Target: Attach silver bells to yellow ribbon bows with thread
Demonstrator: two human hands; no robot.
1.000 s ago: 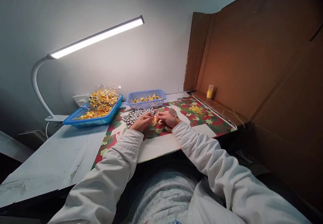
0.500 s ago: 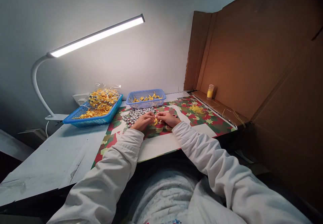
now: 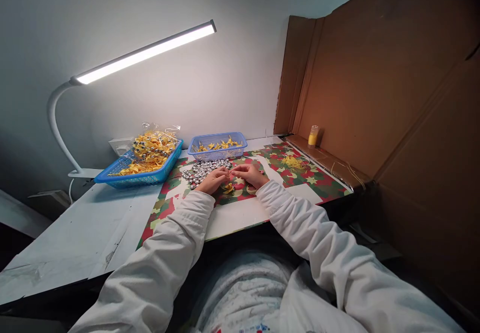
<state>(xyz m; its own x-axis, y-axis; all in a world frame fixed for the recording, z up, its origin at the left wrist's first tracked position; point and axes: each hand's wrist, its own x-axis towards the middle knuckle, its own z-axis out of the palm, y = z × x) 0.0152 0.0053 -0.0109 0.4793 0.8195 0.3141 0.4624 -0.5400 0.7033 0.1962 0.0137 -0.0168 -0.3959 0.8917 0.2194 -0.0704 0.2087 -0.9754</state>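
Close together over the patterned mat, my left hand (image 3: 213, 181) and my right hand (image 3: 252, 175) both have their fingers pinched, the tips almost meeting. What lies in the pinches is too small to make out. Just below the fingertips is a small yellow bow-like piece (image 3: 228, 188); whether it hangs from the fingers or rests on the mat I cannot tell. Behind my left hand spreads a pile of shiny silver beads (image 3: 200, 172), partly hidden by that hand.
A blue basket (image 3: 140, 178) heaped with yellow pieces and silver beads stands at left, under a lit lamp (image 3: 146, 53). Farther back is a smaller basket (image 3: 193, 149) of yellow pieces. Yellow threads (image 3: 293, 162) lie right, near a small bottle (image 3: 312, 137) and a cardboard wall (image 3: 375, 83).
The yellow piece has moved from between my fingertips to slightly lower and left, and shows more fully. My right fingertips have shifted slightly left; both hands stay pinched.
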